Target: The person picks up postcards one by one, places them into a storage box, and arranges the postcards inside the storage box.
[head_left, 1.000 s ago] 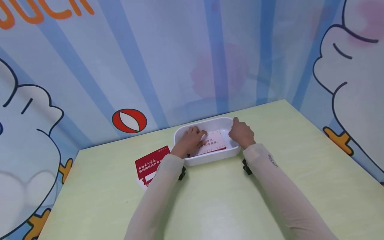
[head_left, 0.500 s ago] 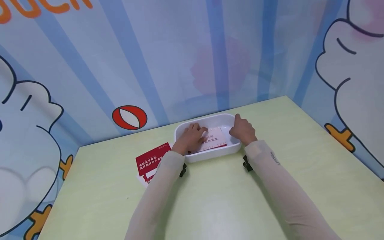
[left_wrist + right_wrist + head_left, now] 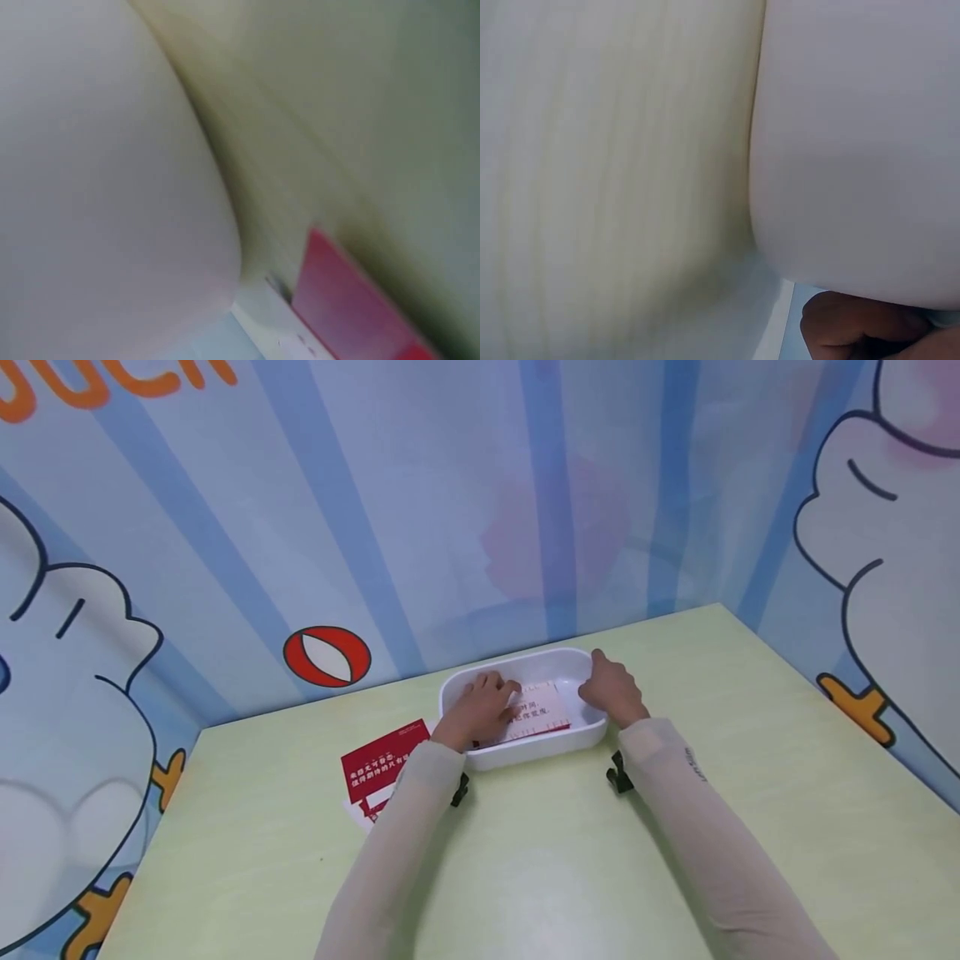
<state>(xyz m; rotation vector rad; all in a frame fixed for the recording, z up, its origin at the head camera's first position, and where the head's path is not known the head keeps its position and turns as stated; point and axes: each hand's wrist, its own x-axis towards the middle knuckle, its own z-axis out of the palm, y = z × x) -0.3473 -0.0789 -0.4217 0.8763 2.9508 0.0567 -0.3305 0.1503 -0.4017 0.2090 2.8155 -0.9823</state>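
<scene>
A white oval-cornered plastic tray stands on the table near its back edge. Inside it lie pale printed cards with a red edge showing beneath. My left hand reaches over the near left rim and rests on those cards with its fingers spread; its palm side is hidden. At the tray's right end my right hand grips the rim, thumb on top. In the right wrist view, curled fingers of that hand show under the tray's wall. The left wrist view is mostly tray wall.
Left of the tray lies a loose pile of red and white cards, partly covered by the left sleeve. The pale green table meets a blue-and-white cartoon-printed wall behind the tray.
The whole head view shifts slightly. Both hands, the tray and the cards otherwise keep their places relative to each other.
</scene>
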